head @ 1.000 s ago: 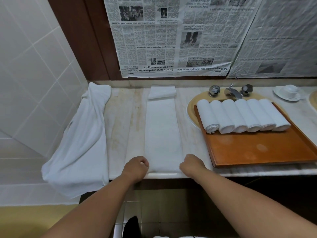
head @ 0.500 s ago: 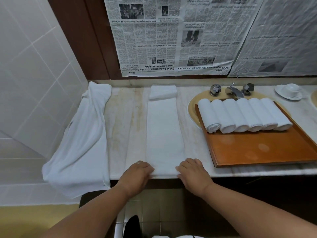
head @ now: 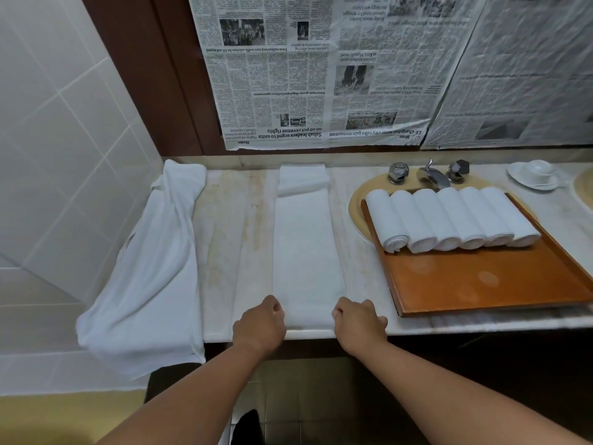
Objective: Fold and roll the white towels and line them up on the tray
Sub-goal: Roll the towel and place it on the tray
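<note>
Far left, a loose white towel (head: 150, 268) lies bunched on the marble counter (head: 224, 245), its near end hanging over the front edge. Moving in, the long folded towel (head: 306, 252) lies flat as a narrow strip running from the back wall to the front edge, its far end doubled over on itself. Your left hand (head: 260, 326) is curled on its near left corner and your right hand (head: 359, 324) on its near right corner: hands apart, each gripping the cloth at the counter's lip. Further right, the wooden tray (head: 481, 284) sits partly over the sink basin (head: 354, 210), with six rolled towels (head: 449, 220) side by side, touching, along its far edge. Behind them is the faucet (head: 431, 175); far right, a white cup on a saucer (head: 536, 173).
</note>
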